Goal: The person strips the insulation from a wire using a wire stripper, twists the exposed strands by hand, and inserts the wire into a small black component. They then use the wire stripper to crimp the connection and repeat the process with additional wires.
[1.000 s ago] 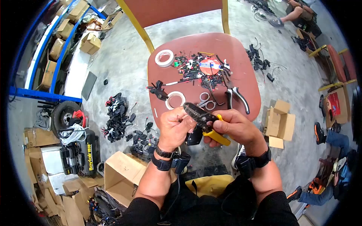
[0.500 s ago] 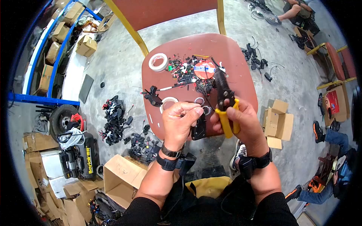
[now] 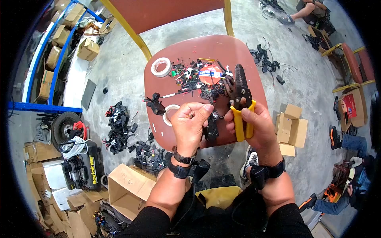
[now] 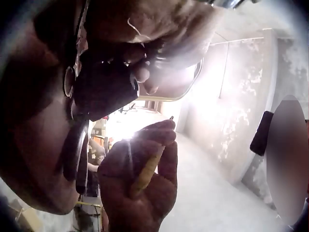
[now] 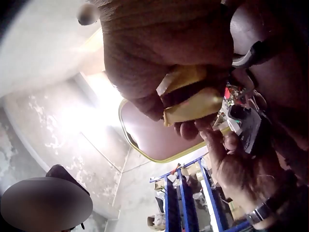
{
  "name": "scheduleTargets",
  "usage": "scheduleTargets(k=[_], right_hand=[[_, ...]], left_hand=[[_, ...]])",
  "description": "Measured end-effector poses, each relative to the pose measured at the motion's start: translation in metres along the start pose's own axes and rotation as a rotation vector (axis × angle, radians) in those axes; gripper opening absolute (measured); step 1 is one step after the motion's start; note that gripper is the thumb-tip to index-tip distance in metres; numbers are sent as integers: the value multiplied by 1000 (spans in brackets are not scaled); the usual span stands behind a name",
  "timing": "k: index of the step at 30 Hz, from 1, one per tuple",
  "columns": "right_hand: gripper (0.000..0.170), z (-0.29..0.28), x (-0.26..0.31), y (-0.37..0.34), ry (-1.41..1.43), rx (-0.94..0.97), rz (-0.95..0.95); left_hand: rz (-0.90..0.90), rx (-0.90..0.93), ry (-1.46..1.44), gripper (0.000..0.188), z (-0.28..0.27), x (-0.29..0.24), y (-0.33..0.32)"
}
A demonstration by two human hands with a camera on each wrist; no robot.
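My right hand (image 3: 258, 123) grips a pair of wire strippers (image 3: 243, 93) with yellow handles, their dark jaws pointing up, away from me, and spread apart. To its left, my left hand (image 3: 189, 125) has thumb and forefinger pinched together. A black plastic part (image 3: 211, 130) hangs beside the left palm; the exact spot where the fingertips hold it is hidden. In the right wrist view, a yellow handle (image 5: 193, 107) lies across the right fingers, and the left hand (image 5: 241, 176) appears below it. The left wrist view shows the dark block (image 4: 106, 92) close to the left fingers.
On the red chair seat (image 3: 186, 47) lie a white tape roll (image 3: 160, 74), a second roll (image 3: 165, 116) partly behind my hand, and a heap of small connectors and wire bits (image 3: 186, 75). Another black part (image 3: 154, 106) rests at the seat's left. Cardboard boxes (image 3: 131, 182) stand on the floor.
The wire strippers have moved away from the left fingers, swung upright to the right, and their jaws have spread. The left hand keeps its pinch. The head view has shifted slightly.
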State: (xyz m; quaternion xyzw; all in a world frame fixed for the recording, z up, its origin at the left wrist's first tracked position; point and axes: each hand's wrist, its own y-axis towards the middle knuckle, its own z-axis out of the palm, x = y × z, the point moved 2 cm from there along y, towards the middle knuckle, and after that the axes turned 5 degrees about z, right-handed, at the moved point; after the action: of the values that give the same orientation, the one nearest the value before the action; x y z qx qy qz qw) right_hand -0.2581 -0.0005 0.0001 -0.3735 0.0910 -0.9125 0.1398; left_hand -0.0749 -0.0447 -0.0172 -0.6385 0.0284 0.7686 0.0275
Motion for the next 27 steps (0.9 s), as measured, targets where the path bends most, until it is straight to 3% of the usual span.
scheduleTargets(k=[6, 12, 15, 18, 19, 22, 24, 25, 27], right_hand=[[36, 5, -3, -2, -39, -4, 10], [37, 7, -2, -6, -48, -31, 25], [37, 5, -5, -6, -33, -22, 52], [36, 6, -8, -4, -24, 7, 45], [35, 6, -9, -3, -29, 11, 39], [32, 7, -8, -3, -5, 9, 44], [28, 10, -8, -5, -14, -7, 32], [27, 9, -9, -4, -10, 23, 20], [28, 9, -10, -2, -2, 66, 8]], left_hand=[[-92, -103, -160, 19, 12, -5, 4], [-41, -80, -72, 26, 4, 7, 3], [69, -75, -64, 28, 4, 10, 5], [-46, -147, -51, 28, 11, 1, 5], [-105, -120, -120, 27, 11, -5, 4], [-62, -117, -22, 21, 6, 2, 5], [20, -152, -91, 12, 4, 12, 8], [-21, -135, -112, 11, 6, 5, 7], [-7, -29, -164, 18, 2, 6, 5]])
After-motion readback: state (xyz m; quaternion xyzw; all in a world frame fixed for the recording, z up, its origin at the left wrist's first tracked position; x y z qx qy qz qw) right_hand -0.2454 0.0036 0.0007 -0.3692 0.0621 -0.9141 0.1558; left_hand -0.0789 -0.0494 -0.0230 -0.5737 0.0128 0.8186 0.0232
